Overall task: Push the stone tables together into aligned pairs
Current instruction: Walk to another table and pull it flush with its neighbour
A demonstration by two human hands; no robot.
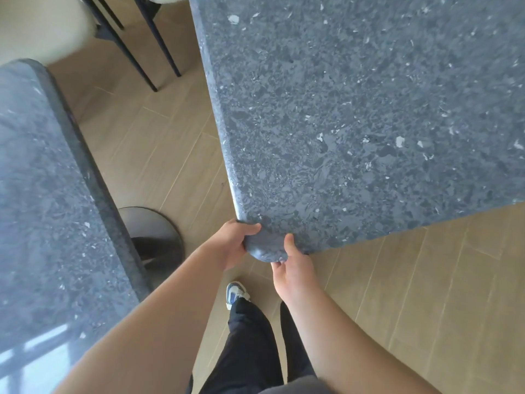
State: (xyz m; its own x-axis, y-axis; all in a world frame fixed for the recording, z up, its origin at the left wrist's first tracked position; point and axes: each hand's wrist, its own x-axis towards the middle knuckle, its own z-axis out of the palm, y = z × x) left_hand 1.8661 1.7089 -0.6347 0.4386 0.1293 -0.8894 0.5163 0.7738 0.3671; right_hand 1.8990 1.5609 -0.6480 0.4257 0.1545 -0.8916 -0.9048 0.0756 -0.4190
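A dark speckled stone table (355, 109) fills the upper right, its rounded near corner pointing at me. My left hand (230, 243) grips that corner from the left, thumb on top and fingers under the edge. My right hand (292, 268) holds the same corner from the right, thumb on the top surface, fingers below. A second stone table (42, 209) runs along the left side, separated from the first by a wide wedge of floor. The two tables are not parallel.
The left table's round black base (153, 237) stands on the wooden floor in the gap. A pale chair with thin black legs (136, 52) stands at the top left. My legs and one shoe (235, 292) are below the held corner.
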